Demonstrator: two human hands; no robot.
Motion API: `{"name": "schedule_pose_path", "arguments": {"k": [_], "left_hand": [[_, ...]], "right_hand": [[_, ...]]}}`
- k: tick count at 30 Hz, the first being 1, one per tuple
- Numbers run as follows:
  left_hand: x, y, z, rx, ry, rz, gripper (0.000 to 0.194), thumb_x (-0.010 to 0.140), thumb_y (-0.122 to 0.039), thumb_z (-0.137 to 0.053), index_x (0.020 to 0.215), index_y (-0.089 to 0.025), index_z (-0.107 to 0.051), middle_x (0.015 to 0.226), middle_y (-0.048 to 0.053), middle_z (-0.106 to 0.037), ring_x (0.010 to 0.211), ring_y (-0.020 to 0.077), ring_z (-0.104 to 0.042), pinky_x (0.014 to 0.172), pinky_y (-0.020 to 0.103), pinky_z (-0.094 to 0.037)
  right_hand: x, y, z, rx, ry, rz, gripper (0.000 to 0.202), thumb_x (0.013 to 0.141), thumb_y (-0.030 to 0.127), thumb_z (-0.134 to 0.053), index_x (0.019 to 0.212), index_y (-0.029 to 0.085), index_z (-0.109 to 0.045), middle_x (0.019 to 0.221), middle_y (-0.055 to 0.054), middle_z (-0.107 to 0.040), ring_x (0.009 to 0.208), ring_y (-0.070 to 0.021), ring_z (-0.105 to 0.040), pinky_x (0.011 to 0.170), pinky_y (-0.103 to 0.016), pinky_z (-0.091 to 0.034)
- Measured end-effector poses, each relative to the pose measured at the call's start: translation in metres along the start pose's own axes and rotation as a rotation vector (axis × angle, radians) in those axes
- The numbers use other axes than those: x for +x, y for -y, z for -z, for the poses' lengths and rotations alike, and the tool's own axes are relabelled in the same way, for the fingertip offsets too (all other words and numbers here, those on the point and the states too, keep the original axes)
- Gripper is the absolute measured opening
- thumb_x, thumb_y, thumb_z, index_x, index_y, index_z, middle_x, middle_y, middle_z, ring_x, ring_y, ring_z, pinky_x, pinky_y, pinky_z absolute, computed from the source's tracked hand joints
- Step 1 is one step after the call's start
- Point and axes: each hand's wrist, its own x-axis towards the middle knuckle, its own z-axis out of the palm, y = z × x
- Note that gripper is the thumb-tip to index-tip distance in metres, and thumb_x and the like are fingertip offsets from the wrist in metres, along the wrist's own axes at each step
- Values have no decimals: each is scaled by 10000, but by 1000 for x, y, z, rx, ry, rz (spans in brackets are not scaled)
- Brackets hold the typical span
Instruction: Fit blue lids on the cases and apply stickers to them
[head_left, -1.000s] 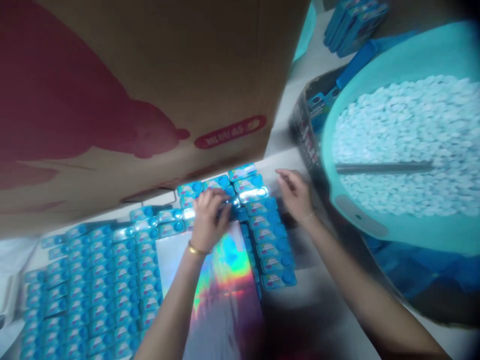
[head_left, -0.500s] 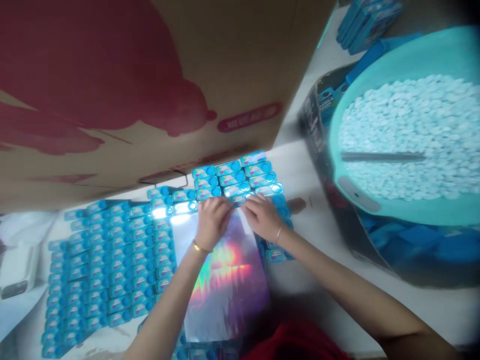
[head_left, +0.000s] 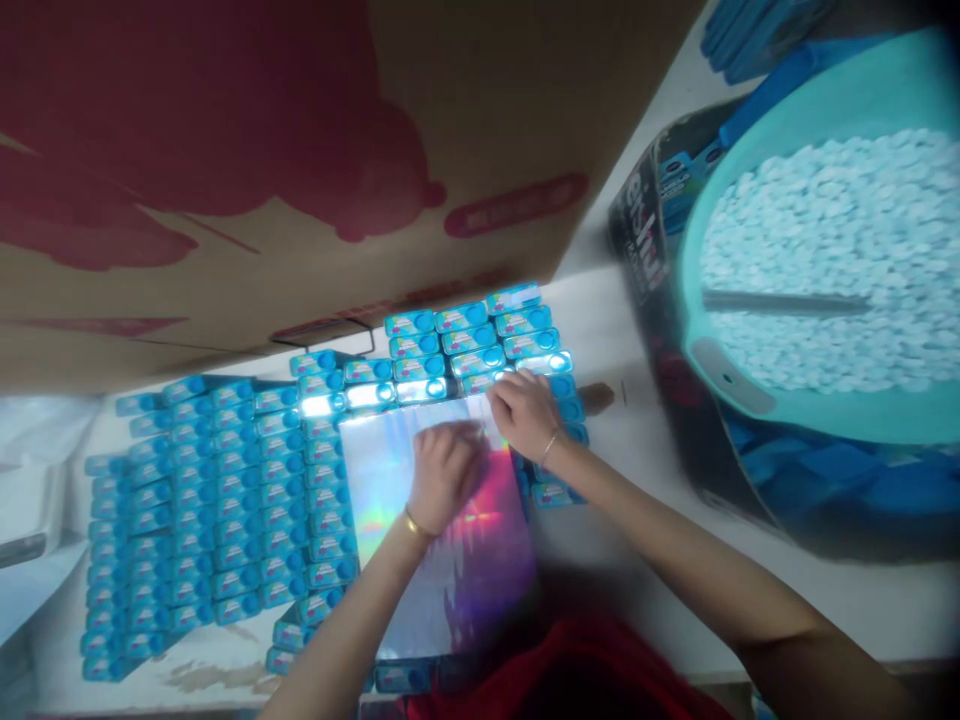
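A shiny rainbow-reflecting sheet [head_left: 427,600] lies over rows of small blue tins [head_left: 240,520]. Above the upper half of this sheet is my left hand [head_left: 448,475], its fingers curled together and blurred at the tips. My right hand [head_left: 525,412] is closed at the sheet's upper right corner, beside the tins there. Whatever either set of fingertips pinches is too small or hidden to make out.
Behind the tins rises a large cardboard box [head_left: 510,120] with red print. To the right, a turquoise basin [head_left: 847,425] of small pale tablets, with a dark stick in it, sits on a dark box [head_left: 649,300] containing blue packaging. A white object [head_left: 37,500] stands at the left.
My left hand has moved from the sheet's top edge down over the sheet, towards me. My right hand stays near the upper right corner. The view has shifted slightly.
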Motion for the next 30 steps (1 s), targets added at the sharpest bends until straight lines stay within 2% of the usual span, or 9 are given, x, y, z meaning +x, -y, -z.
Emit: {"name": "schedule_pose_path", "arguments": {"k": [3,6,8,11,14,17,20,25,30], "left_hand": [[-9,-23,20,-246,-58,158,45,852,-186,-579,878,-219,-595,884,45,-670,857,189,-592,811,365,-385],[1,-38,36,-557,-366,480,70,815,-234,-643,834,-215,-578,827,22,-618,818,174,-592,793,335,-441],[16,-40,39,-760,-544,641,123,787,-265,-678,806,-206,-572,799,5,-596,784,151,-583,763,298,-458],[37,-35,31,-957,-618,746,150,750,-262,-713,763,-189,-582,719,-26,-574,710,104,-549,744,243,-446],[50,-28,16,-1042,-599,790,156,730,-261,-728,744,-176,-597,678,-39,-555,684,82,-528,724,212,-431],[60,-26,0,-1057,-554,826,173,706,-265,-741,721,-166,-600,656,-45,-548,645,71,-512,676,198,-419],[81,-25,-15,-1034,-484,801,201,664,-240,-752,705,-166,-569,653,-42,-567,623,75,-520,658,206,-425],[137,-22,-38,-914,-528,619,339,662,-182,-717,886,-208,-464,671,-59,-581,649,94,-554,709,231,-444],[173,-13,-59,-653,-473,523,289,713,-153,-623,942,-209,-456,669,-58,-551,611,93,-523,697,242,-433]], "right_hand": [[-1,-4,-3,-2,28,10,297,934,226,-411,732,192,-625,799,-86,-591,830,-235,-465,757,-371,-321],[-6,-3,0,134,-58,-2,316,958,330,-390,961,184,-670,949,-113,-607,933,-257,-486,829,-397,-358],[-12,2,7,337,-154,-42,396,968,426,-350,1110,191,-635,1050,-117,-596,1006,-256,-501,886,-403,-376],[-24,14,19,689,-164,-133,491,957,544,-291,1077,211,-632,994,-77,-610,958,-220,-550,872,-367,-417],[-33,24,28,877,-121,-315,411,888,579,-465,864,201,-626,787,-13,-593,759,-168,-547,723,-298,-436],[-31,18,34,885,-216,-432,330,882,487,-531,721,201,-569,664,19,-535,657,-136,-499,657,-268,-414],[-18,-7,44,749,-301,-366,268,886,414,-536,717,207,-555,677,13,-531,685,-147,-507,683,-279,-415],[17,-58,66,427,-362,-247,241,886,346,-523,682,219,-523,697,-5,-555,717,-171,-516,716,-306,-404],[46,-88,67,127,-330,-267,196,861,262,-526,672,213,-539,724,-22,-607,776,-194,-530,756,-329,-350]]}}
